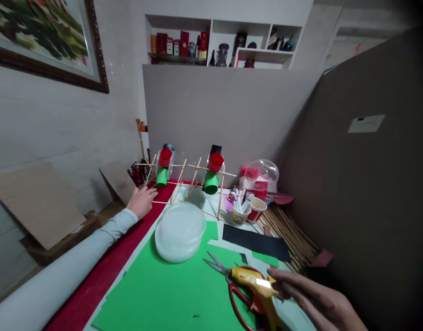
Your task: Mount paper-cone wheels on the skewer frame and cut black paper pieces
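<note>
My left hand [141, 202] is at the near left corner of a wooden stick frame [183, 170], its fingers closed around a stick there; the exact grip is partly hidden. Mounted on this frame is a wheel with a red paper cup [165, 157] and a green paper cup [162, 177]. To its right stands a similar frame with a red cup [216, 162] and a green cup [211, 182]. My right hand [314, 296] has its fingers stretched out, fingertips at the back of a yellow glue gun [247, 277]. Beneath the gun lie red-handled scissors [239, 298].
Clear plastic lids [180, 232] rest on green sheets [156, 289]. A black strip [256, 241] lies to the right. Behind it stand a cup of markers [239, 214] and a red-and-white paper cup [256, 209]. Many wooden sticks [294, 234] lie along the right side, beside a grey partition [363, 184].
</note>
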{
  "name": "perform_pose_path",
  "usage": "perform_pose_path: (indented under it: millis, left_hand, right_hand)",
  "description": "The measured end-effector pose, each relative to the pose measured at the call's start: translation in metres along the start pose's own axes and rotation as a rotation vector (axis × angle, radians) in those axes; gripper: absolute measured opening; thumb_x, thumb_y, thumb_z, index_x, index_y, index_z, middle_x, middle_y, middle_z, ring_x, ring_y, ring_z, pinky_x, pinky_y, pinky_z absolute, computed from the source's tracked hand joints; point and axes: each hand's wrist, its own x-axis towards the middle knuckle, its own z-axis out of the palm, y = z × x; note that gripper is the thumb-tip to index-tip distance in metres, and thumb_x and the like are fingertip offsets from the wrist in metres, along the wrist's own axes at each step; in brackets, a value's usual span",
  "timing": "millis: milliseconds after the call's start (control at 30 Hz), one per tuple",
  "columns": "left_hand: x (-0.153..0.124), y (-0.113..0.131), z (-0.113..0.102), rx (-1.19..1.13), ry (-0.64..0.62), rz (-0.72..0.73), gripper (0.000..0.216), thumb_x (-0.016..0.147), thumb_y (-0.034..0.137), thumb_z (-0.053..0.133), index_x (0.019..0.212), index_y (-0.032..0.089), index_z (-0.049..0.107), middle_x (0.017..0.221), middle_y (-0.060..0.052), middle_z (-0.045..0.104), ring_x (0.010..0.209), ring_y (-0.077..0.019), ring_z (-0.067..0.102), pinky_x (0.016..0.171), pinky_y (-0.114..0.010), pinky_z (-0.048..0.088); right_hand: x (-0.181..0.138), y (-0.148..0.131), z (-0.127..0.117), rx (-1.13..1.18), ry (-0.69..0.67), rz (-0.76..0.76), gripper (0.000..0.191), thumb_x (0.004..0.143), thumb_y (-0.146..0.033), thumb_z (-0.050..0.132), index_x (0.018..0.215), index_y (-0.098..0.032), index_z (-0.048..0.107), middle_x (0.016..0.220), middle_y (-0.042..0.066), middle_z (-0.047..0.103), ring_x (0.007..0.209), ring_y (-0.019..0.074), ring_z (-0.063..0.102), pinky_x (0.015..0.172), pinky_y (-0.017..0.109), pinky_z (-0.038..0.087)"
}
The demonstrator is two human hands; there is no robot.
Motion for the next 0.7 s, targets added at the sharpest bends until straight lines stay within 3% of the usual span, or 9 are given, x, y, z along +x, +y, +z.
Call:
perform_pose_path:
  millis: [233,533,700]
  left_hand:
    - [-0.036,-0.016,0.009,0.004,-0.079,-0.145,0.026,0.093,0.032,0.059,0.113,0.016,0.067,0.126,-0.011,0.065,0.117,-0.0272,0.058,0.099,-0.05,0.044]
    - [-0.062,-0.015,0.021,-0.047,-0.091,-0.194,0.041,0.091,0.028,0.041,0.113,0.016,0.073,0.124,-0.012,0.071,0.108,-0.033,0.062,0.094,-0.044,0.048]
    - [-0.071,-0.011,0.021,-0.109,-0.131,-0.208,0.033,0.094,0.029,0.048,0.116,0.016,0.069,0.122,-0.008,0.071,0.107,-0.0261,0.063,0.099,-0.041,0.045]
  right_hand:
    - [0.006,0.0,0.013,0.14,0.021,0.07,0.034,0.086,-0.055,0.06,0.098,-0.032,0.082,0.105,0.007,0.079,0.096,0.0296,0.076,0.078,0.028,0.062]
    - [-0.003,0.015,0.021,0.247,0.021,0.156,0.038,0.088,-0.05,0.058,0.101,-0.022,0.08,0.096,0.009,0.079,0.086,0.0261,0.075,0.077,0.031,0.059]
    - [-0.004,0.013,0.02,0.249,-0.016,0.141,0.036,0.09,-0.046,0.057,0.104,-0.02,0.078,0.102,0.009,0.078,0.091,0.026,0.074,0.081,0.032,0.058]
